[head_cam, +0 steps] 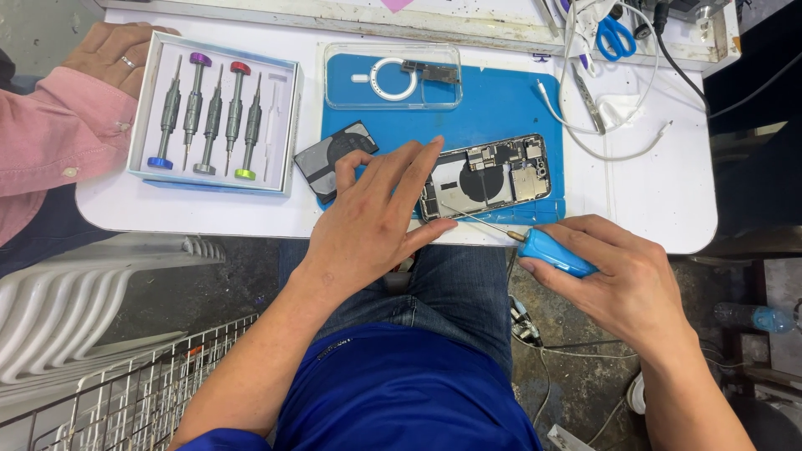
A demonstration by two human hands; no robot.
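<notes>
**Opened phone on the blue mat**

White tabletop (660,200) carries a blue rubber work mat (501,104), and on it lies an opened grey smartphone with bare circuitry (489,175). The left hand (372,217) lies spread, fingers steadying the phone's near end. The right hand (622,280) pinches a blue-handled thin screwdriver (553,252), whose tip seems to touch the phone's lower edge. A boxed set of grey screwdrivers (213,113) sits further left.

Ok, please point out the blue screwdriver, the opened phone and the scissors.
blue screwdriver (558,253): head view, on its blue handle.
opened phone (493,174): head view, on its exposed inner parts.
scissors (616,38): head view, on the blue handles.
</notes>
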